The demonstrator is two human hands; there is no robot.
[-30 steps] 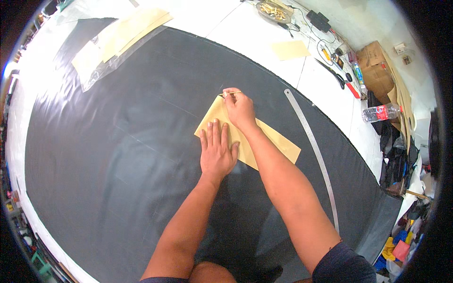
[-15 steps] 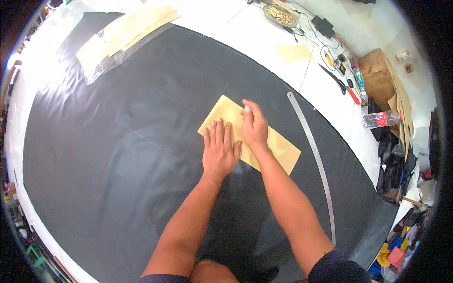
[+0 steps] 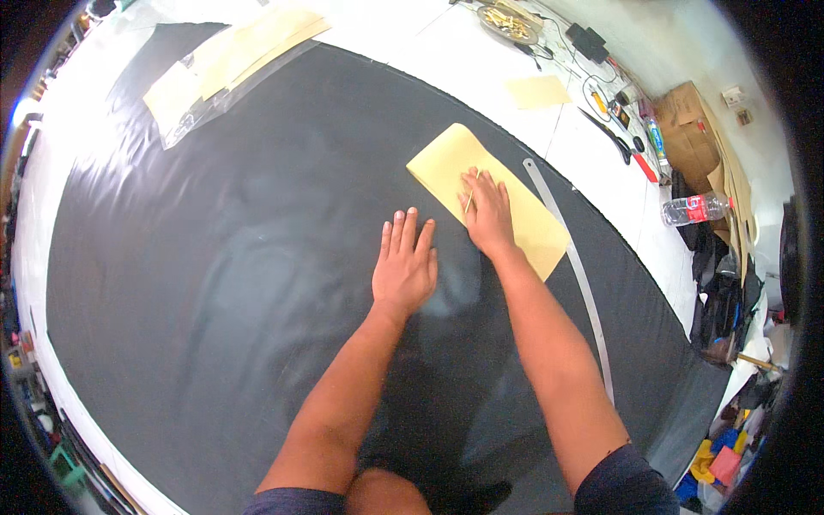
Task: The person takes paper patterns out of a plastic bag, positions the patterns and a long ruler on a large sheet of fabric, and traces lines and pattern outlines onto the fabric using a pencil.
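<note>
My left hand (image 3: 406, 270) lies flat on the black sheet (image 3: 257, 172), fingers stretched out, with nothing in it. To its right, my right hand (image 3: 489, 215) is over a yellow rectangular card (image 3: 536, 219), its fingers partly curled around a thin pale stick (image 3: 469, 199). The card's far end bows up a little from the sheet. Whether the fingers also grip the card is not clear. The card's right corner reaches over a long metal ruler (image 3: 579, 283), which rests on the sheet.
More yellow cards (image 3: 257, 47) lie with clear plastic at the far left. Along the white table's far right are scissors (image 3: 614, 142), a loose yellow card (image 3: 538, 92), a dish (image 3: 506, 24) of small pieces and a black adapter (image 3: 588, 43). A plastic bottle (image 3: 695, 209) lies near a cardboard box (image 3: 682, 129).
My right hand has moved the yellow card away and to the right, up to the ruler. The left hand is now off the card and on the black sheet.
</note>
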